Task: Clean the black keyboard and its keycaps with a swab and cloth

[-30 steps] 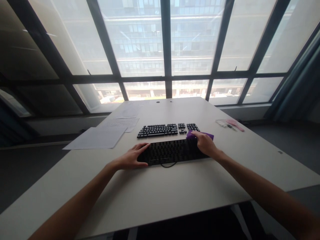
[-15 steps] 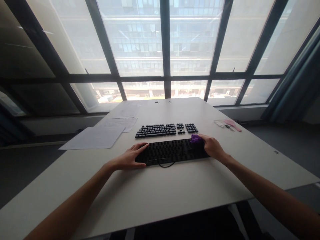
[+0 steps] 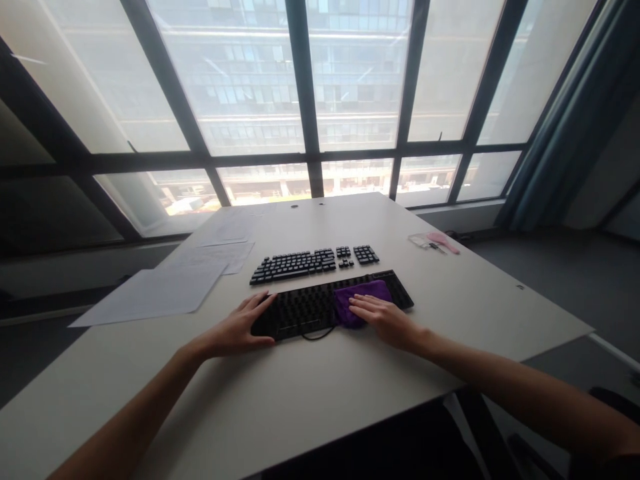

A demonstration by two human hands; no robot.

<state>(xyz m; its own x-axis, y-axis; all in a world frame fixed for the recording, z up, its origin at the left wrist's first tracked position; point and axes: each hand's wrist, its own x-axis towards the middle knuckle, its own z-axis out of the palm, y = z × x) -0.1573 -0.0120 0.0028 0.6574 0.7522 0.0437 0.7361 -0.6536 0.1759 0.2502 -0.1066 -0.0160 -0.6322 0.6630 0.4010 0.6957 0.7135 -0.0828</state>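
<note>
A black keyboard base (image 3: pixel 320 307) without its keycaps lies on the white table (image 3: pixel 325 387) in front of me. My left hand (image 3: pixel 235 330) rests flat on the base's left end, fingers stretched out. A purple cloth (image 3: pixel 356 299) lies on the right half of the base, and my right hand (image 3: pixel 385 319) presses flat on it with the fingers extended. Behind the base, the black keycaps (image 3: pixel 313 261) lie laid out in keyboard order on the table.
Several white paper sheets (image 3: pixel 155 293) lie at the left of the table. A pink brush and a clear small bag (image 3: pixel 434 241) sit at the far right. Large windows stand behind the table, a blue curtain (image 3: pixel 560 127) at the right.
My right hand has slid the purple cloth leftward from the base's right end toward its middle, and the cloth now lies spread out. The left hand stayed on the left end. The view shifted right.
</note>
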